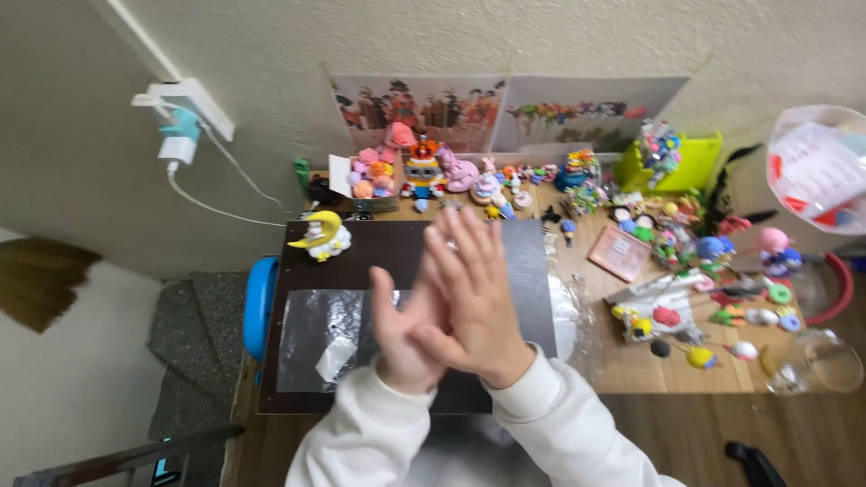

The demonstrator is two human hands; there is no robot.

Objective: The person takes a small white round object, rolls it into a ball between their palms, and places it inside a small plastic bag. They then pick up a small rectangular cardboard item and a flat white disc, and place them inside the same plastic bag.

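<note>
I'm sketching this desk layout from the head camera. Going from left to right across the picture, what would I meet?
Wall charger → blue chair edge → yellow moon figure → clear plastic sheet → left hand pressed against right hand → pink framed card → yellow-green bin → clear bag.

We find our left hand (401,338) and right hand (474,293) pressed together above the dark rectangular mat (361,257) on the wooden tabletop (704,374). A clear plastic sheet (320,338) lies on the mat's left part. A yellow moon-shaped clay figure (321,236) sits at its far-left corner. Small colourful clay figurines (686,316) crowd the tabletop to the right.
</note>
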